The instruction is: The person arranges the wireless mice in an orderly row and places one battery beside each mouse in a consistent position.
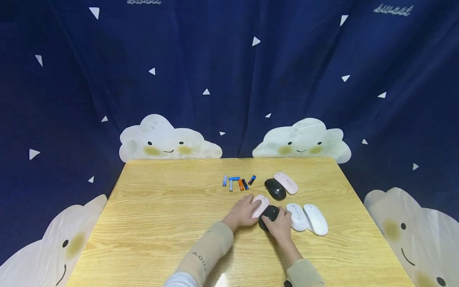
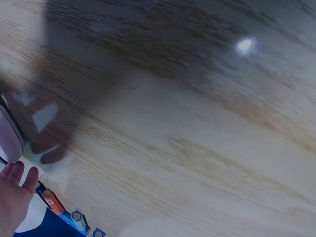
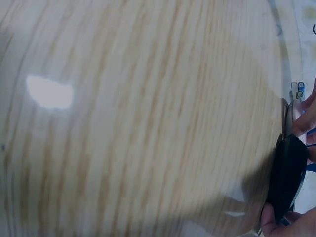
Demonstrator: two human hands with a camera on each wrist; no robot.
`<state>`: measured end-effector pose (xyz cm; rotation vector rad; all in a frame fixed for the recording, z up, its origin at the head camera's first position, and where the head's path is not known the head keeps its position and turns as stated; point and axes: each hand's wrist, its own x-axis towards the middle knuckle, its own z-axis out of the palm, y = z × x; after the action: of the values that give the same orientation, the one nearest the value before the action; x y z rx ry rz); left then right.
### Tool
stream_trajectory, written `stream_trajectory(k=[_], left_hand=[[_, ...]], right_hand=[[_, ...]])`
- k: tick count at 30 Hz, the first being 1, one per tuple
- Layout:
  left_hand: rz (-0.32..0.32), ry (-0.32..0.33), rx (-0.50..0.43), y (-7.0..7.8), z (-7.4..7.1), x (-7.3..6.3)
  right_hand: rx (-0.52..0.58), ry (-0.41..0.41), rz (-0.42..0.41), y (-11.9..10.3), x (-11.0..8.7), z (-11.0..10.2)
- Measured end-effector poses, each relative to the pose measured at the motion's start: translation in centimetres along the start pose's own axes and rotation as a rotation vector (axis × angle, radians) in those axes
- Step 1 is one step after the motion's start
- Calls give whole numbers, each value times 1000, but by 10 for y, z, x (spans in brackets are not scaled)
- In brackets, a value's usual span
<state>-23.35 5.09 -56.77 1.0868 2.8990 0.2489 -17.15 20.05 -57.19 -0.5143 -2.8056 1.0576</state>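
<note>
My left hand (image 1: 244, 211) holds a pink computer mouse (image 1: 263, 202) between thumb and fingers, near the middle of the table. In the left wrist view its fingertips are right at the end of that mouse (image 2: 9, 138). Just to the right, my right hand (image 1: 281, 225) grips a black mouse (image 1: 270, 214), thumb on its left side and fingers on its right. The two held mice lie side by side, close together. From the right wrist, the black mouse (image 3: 287, 173) appears edge-on, with the pink one behind it.
Right of my hands lie two white mice (image 1: 297, 217) (image 1: 315, 219), side by side. Behind them are another black mouse (image 1: 275, 189) and another pink mouse (image 1: 286, 183). Several batteries (image 1: 241, 185) are scattered farther back on the wooden table (image 1: 161, 199). A dark blue curtain (image 1: 229, 71) hangs behind.
</note>
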Motion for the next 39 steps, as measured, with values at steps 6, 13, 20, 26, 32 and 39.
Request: stream_trajectory(k=[6, 13, 20, 26, 32, 39], left_hand=[[-25, -10, -108, 3, 1, 2], [-91, -53, -208, 7, 0, 6], [-128, -65, -271, 8, 3, 8], [-148, -44, -329, 9, 4, 7], [-148, 0, -354, 8, 7, 2], [-186, 105, -409, 1, 5, -10]], right_hand=[[-1, -1, -7, 1, 0, 1], [-8, -25, -5, 0, 0, -2], [-11, -46, 12, 0, 0, -2], [-8, -42, 4, 0, 0, -2], [-4, -32, -16, 2, -1, -1], [2, -23, -22, 3, 0, -1]])
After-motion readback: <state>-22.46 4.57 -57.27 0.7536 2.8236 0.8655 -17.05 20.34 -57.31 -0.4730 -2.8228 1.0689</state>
